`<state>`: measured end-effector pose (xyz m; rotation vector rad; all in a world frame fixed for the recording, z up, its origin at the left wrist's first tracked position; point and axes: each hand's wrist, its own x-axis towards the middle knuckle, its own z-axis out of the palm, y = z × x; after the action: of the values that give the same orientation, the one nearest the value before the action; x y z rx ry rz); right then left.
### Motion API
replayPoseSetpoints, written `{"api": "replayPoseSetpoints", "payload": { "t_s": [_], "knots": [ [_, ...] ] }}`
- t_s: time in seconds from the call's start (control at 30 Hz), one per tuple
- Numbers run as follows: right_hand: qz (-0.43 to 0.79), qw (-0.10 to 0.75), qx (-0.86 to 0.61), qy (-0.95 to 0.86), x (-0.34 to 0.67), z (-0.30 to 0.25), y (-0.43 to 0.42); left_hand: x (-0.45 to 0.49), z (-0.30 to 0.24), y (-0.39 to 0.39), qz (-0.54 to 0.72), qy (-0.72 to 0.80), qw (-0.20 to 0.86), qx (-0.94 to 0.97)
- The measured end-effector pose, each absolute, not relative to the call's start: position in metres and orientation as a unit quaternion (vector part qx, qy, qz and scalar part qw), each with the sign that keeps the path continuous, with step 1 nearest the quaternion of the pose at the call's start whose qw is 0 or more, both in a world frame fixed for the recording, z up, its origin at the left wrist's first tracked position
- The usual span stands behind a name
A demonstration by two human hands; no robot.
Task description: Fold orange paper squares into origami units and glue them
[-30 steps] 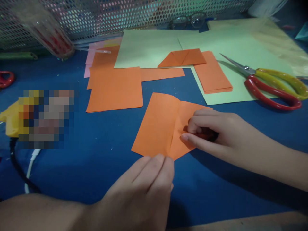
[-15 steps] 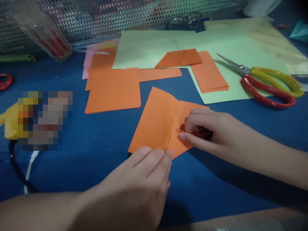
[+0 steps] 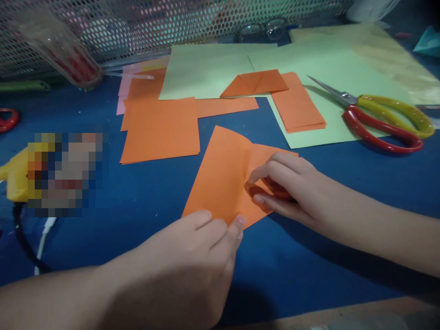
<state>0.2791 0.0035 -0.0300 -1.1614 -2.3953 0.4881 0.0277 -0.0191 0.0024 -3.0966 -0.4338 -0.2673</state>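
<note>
A creased sheet of orange paper (image 3: 217, 172) lies on the blue table, its left half standing slightly raised along the middle fold. At the near edge, my left hand (image 3: 202, 256) grips the sheet by the lower end of the fold, with fingers curled and thumb hidden. My right hand (image 3: 283, 185) rests over the right half. Its index finger is bent toward the crease, and its thumb lies apart from it on the paper. The space beneath this palm is in shadow.
Behind lie stacked orange squares (image 3: 161, 130), folded orange rectangles (image 3: 299, 103), a folded orange piece (image 3: 256, 83) and pale green sheets (image 3: 206, 68). Scissors (image 3: 381, 121) with red and yellow handles lie at right. A jar (image 3: 74, 62) and a blurred-out object with cables (image 3: 68, 172) are at left.
My right index finger has reached left to the crease and opened away from the thumb. My left hand keeps its grip, shifting only slightly.
</note>
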Motion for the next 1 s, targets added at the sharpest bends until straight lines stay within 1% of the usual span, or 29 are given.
{"api": "replayPoseSetpoints", "payload": {
  "t_s": [0.1, 0.2, 0.37, 0.47, 0.57, 0.67, 0.73, 0.77, 0.9, 1.0],
  "knots": [
    [0.113, 0.193, -0.382, -0.897, 0.280, -0.027, 0.004, 0.028, 0.002, -0.017, -0.088, -0.149, -0.005, -0.985],
    [0.048, 0.166, -0.349, -0.921, 0.282, -0.021, 0.007, 0.030, 0.003, -0.018, -0.107, -0.191, -0.013, -0.976],
    [0.073, 0.188, -0.364, -0.909, 0.281, -0.021, 0.005, 0.033, 0.005, -0.018, -0.137, -0.241, -0.060, -0.959],
    [0.087, 0.197, -0.389, -0.896, 0.280, -0.026, 0.001, 0.033, 0.005, -0.017, -0.136, -0.242, -0.062, -0.959],
    [0.148, 0.202, -0.418, -0.873, 0.282, -0.025, 0.001, 0.034, 0.006, -0.017, -0.127, -0.233, -0.050, -0.963],
    [0.282, 0.189, -0.426, -0.839, 0.288, -0.016, 0.009, 0.035, 0.005, -0.017, -0.130, -0.227, -0.041, -0.964],
    [0.378, 0.144, -0.420, -0.812, 0.295, -0.008, 0.016, 0.035, 0.006, -0.017, -0.126, -0.225, -0.041, -0.965],
    [0.404, 0.128, -0.421, -0.802, 0.300, -0.005, 0.020, 0.034, 0.006, -0.016, -0.121, -0.223, -0.041, -0.966],
    [0.429, 0.088, -0.414, -0.798, 0.316, 0.002, 0.031, 0.033, 0.007, -0.018, -0.120, -0.224, -0.045, -0.966],
    [0.423, 0.116, -0.401, -0.804, 0.320, 0.001, 0.034, 0.033, 0.005, -0.022, -0.141, -0.260, -0.067, -0.953]
  ]
}}
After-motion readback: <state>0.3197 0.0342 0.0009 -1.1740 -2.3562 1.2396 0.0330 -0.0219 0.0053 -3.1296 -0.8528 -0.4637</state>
